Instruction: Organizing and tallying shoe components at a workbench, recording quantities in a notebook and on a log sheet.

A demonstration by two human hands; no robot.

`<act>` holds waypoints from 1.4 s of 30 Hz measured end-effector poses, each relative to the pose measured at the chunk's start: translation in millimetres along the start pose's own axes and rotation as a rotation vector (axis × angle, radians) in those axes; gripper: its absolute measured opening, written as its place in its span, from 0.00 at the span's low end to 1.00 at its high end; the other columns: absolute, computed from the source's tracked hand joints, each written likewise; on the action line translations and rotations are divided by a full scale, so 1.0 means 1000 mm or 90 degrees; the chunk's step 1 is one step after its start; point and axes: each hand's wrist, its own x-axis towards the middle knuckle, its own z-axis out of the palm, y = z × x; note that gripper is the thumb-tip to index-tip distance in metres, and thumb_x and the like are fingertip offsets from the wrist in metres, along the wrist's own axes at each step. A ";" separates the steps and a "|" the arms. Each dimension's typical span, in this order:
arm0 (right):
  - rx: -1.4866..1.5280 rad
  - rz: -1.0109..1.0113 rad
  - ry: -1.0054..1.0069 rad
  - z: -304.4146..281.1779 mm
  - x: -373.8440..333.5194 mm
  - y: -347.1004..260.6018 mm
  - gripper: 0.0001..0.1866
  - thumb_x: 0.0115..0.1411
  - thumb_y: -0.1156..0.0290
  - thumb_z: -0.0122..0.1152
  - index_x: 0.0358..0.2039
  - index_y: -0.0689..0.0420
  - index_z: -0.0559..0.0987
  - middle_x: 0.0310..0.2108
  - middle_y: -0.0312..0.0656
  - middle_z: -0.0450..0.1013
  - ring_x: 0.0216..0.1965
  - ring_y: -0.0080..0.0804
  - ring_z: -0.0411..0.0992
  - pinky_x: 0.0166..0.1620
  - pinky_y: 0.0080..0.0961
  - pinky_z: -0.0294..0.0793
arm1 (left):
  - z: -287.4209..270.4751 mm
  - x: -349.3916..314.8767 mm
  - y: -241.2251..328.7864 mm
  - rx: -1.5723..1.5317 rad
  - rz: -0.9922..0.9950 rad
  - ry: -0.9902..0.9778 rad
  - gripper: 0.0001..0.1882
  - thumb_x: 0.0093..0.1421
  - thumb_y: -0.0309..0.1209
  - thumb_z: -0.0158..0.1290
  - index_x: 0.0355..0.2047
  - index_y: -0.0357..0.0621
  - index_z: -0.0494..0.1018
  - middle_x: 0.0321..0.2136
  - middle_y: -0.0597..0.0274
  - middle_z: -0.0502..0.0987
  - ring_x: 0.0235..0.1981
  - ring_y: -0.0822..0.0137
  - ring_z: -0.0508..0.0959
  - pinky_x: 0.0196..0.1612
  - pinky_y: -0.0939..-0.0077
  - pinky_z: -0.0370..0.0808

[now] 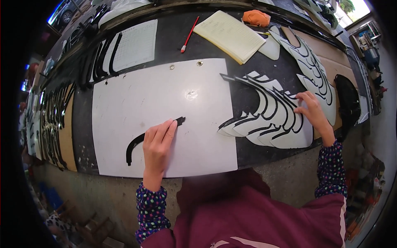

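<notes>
My left hand [158, 144] is closed on a curved black strip [134, 144], its fingers pressing near the strip's upper end. The strip lies on a white board [111, 111]; part of it is hidden under the hand. At the right, my right hand [313, 109] reaches the edge of a fanned-out stack of white curved pieces [264, 134] lined with black strips. Thumb and fingers there are apart, with the fingertips at the outermost pieces. Whether they touch a piece I cannot tell.
Behind the board lie a red pencil [190, 34], an open notebook [229, 36] and an orange cloth-like bundle [256, 18]. More white pieces [326, 89] lie on cardboard at the far right. Several black strips rest on a paper sheet [136, 45]; glossy dark strips [56, 120] lie at the left.
</notes>
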 end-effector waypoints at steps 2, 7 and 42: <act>0.001 -0.001 -0.051 -0.003 0.001 0.004 0.22 0.43 0.76 0.69 0.41 0.61 0.74 0.38 0.44 0.70 0.45 0.42 0.68 0.51 0.32 0.66 | -0.006 -0.007 0.001 0.014 -0.002 -0.006 0.17 0.49 0.21 0.56 0.42 0.38 0.79 0.42 0.61 0.79 0.40 0.63 0.77 0.43 0.71 0.74; 0.013 -0.034 -0.042 -0.003 -0.013 0.010 0.24 0.40 0.71 0.72 0.38 0.60 0.72 0.36 0.42 0.69 0.43 0.38 0.68 0.48 0.28 0.67 | -0.017 -0.035 0.001 -0.006 0.038 0.013 0.17 0.48 0.22 0.56 0.40 0.39 0.79 0.40 0.61 0.80 0.39 0.63 0.79 0.42 0.71 0.76; 0.298 -0.342 -0.215 0.197 0.045 -0.269 0.03 0.57 0.75 0.64 0.32 0.57 0.79 0.29 0.36 0.74 0.32 0.32 0.69 0.40 0.26 0.65 | 0.008 -0.111 -0.053 -0.007 0.020 0.001 0.15 0.50 0.22 0.57 0.40 0.40 0.80 0.40 0.60 0.80 0.38 0.64 0.78 0.40 0.71 0.75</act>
